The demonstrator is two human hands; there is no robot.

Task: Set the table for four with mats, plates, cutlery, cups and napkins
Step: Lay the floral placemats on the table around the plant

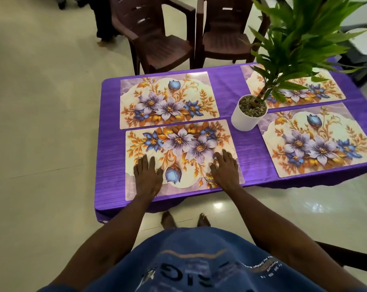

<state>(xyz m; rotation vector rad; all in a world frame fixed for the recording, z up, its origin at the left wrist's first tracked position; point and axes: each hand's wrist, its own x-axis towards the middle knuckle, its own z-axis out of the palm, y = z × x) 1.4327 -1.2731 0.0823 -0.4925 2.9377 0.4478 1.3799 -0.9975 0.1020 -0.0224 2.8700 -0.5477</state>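
Purple-clothed table (111,144) carries four floral mats: near-left mat (182,157), far-left mat (168,100), near-right mat (319,142), far-right mat (300,89), the last partly hidden by a potted plant (250,114) standing between the pairs; two brown chairs (157,36) sit beyond the far edge. Left hand (146,175) and right hand (224,167) both lie flat, fingers straight, pressing on the near-left mat, gripping nothing.

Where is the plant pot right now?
The white plant pot stands near the middle of the purple table, between the mats, just up and right of the mat under both hands.
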